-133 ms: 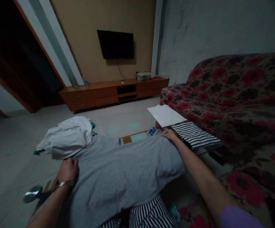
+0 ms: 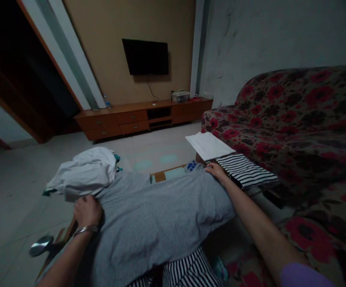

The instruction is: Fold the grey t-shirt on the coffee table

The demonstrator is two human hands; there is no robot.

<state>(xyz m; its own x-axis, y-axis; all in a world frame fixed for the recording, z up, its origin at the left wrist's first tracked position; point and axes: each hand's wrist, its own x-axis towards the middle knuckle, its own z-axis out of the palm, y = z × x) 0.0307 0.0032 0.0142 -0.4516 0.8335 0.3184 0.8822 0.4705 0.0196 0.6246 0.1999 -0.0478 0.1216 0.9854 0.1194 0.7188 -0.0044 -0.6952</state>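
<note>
- The grey shirt (image 2: 161, 211) is spread between left hand (image 2: 87, 211) and right hand (image 2: 216, 171), its long axis laid across; both are at its edge, neither nearer.
- White cloth (image 2: 86, 169) is heaped just beyond the left.
- Far beyond both, a box (image 2: 180, 96) is seen, contents unclear.
- Left: fingers curled; grip cannot be told.
- Right: fingers nearly closed, shirt corner pinched.

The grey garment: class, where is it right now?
In the head view, the grey garment spreads across the lower middle, between the left hand and right hand, beside the bunched white cloth at its far left.
</note>
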